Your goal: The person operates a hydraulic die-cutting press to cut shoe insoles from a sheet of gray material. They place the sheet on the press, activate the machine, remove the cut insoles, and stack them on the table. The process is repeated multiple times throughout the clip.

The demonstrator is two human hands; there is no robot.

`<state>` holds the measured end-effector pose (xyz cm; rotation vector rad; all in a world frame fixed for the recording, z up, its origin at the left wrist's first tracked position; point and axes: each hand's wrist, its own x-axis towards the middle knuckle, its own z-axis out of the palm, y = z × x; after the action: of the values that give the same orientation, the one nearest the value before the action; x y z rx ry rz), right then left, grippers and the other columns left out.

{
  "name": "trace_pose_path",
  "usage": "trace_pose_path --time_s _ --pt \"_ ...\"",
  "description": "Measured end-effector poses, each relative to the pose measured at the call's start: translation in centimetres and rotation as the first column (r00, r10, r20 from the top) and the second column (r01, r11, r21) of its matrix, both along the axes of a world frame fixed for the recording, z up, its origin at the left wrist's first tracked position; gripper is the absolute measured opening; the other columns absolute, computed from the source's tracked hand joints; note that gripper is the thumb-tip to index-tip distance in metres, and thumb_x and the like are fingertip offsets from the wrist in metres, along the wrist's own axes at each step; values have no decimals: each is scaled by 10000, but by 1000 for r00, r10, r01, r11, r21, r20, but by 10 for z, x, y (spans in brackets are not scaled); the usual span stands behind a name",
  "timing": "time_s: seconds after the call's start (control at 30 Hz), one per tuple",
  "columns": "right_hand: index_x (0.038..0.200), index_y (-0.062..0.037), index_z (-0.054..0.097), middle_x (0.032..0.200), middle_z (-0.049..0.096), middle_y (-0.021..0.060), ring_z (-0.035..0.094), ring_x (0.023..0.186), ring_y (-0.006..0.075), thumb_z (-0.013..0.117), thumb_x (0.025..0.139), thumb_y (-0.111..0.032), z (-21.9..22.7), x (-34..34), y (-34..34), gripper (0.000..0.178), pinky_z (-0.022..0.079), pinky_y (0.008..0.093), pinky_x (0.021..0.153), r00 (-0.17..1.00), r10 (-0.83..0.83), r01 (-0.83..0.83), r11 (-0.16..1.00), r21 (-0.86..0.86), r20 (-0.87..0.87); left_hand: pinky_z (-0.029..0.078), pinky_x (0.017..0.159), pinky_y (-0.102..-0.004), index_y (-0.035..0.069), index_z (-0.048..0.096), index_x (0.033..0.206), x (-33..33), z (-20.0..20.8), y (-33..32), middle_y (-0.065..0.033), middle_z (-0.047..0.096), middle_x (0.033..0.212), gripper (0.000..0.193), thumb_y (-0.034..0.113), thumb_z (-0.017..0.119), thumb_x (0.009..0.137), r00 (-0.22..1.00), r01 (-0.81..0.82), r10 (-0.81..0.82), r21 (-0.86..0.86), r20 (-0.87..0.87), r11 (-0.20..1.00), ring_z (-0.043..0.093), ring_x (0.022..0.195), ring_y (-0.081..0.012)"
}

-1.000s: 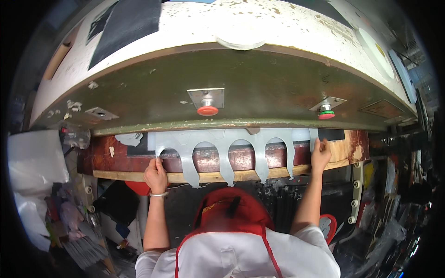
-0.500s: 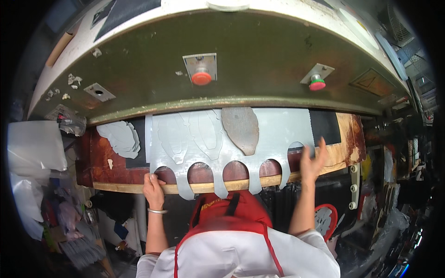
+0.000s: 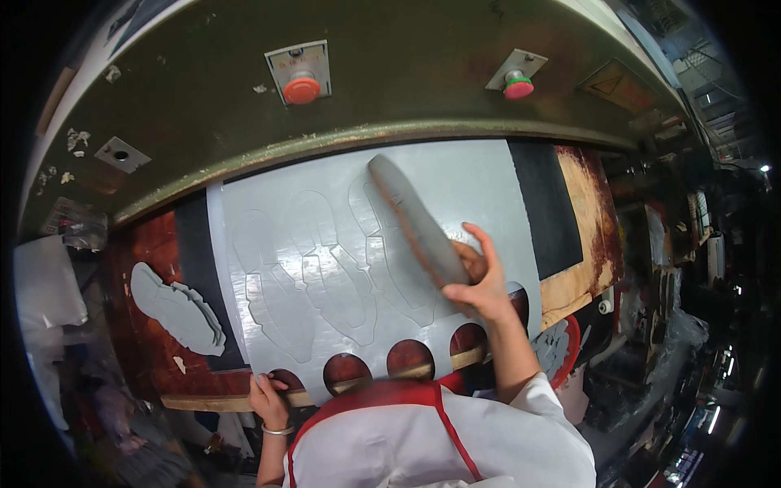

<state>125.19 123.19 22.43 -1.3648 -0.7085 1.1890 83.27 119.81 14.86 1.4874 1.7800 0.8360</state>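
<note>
A large grey sheet (image 3: 480,179) lies on the worktable, with several sole-shaped outlines cut into its left and middle. My right hand (image 3: 480,281) grips the near end of a long sole-shaped cutting die (image 3: 419,228), thumb on one side and fingers on the other. The die is tilted over the sheet beside the third outline (image 3: 394,281); whether it still touches the sheet I cannot tell. My left hand (image 3: 270,398) pinches the sheet's near left corner at the table's front edge. Rounded cut-outs run along the sheet's near edge.
Beyond the sheet, a green machine beam (image 3: 390,98) spans the table and carries a red push button (image 3: 302,88) and a red-and-green one (image 3: 518,85). Cut grey pieces (image 3: 179,309) are stacked at left. A red-rimmed container (image 3: 569,350) stands below at right.
My right hand, open near the sheet's right side before, has taken hold of the cutting die and tilted it up. A third outline now shows. The whole view has shifted and turned.
</note>
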Motion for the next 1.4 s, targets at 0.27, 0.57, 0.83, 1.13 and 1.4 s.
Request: trace_pose_path --time_s 0.27,0.57,0.83,1.13,1.4 --pt "1308 -48 416 1319 377 242 357 1236 416 834 511 -153 -27 20 0 905 366 462 1024 415 -17 22 1000 8 910 430 556 -300 -11 569 882 0 -1 2 -69 606 570 326 247 423 1015 1000 -4 5 -45 24 999 576 527 -159" --pt "1469 -16 215 1409 307 278 295 1316 446 857 549 -225 -27 57 87 1141 306 471 1083 479 -55 -25 997 77 876 452 557 -320 -10 589 886 27 4 82 -66 608 557 324 245 432 1009 994 43 -39 34 -102 999 590 517 -185" --pt "1470 82 37 1494 43 362 85 1391 496 524 926 -420 30 128 201 886 116 532 1128 68 -569 334 787 519 820 432 506 -350 30 573 784 56 0 185 -72 604 549 349 292 483 995 973 -32 42 46 -227 998 586 493 -211" --pt "1483 38 66 1504 66 334 130 1390 479 626 848 -495 4 132 188 1001 153 542 1118 40 -532 271 820 503 846 425 477 -359 33 586 777 59 2 240 -74 588 528 340 300 525 980 948 -38 58 69 -312 997 590 476 -218" --pt "1192 56 582 961 672 247 646 971 353 671 864 -305 -52 158 92 495 484 383 872 545 -369 637 766 -86 753 433 484 -341 17 615 802 59 -6 229 -110 567 555 304 246 525 980 956 -38 88 178 -280 983 582 479 -197"
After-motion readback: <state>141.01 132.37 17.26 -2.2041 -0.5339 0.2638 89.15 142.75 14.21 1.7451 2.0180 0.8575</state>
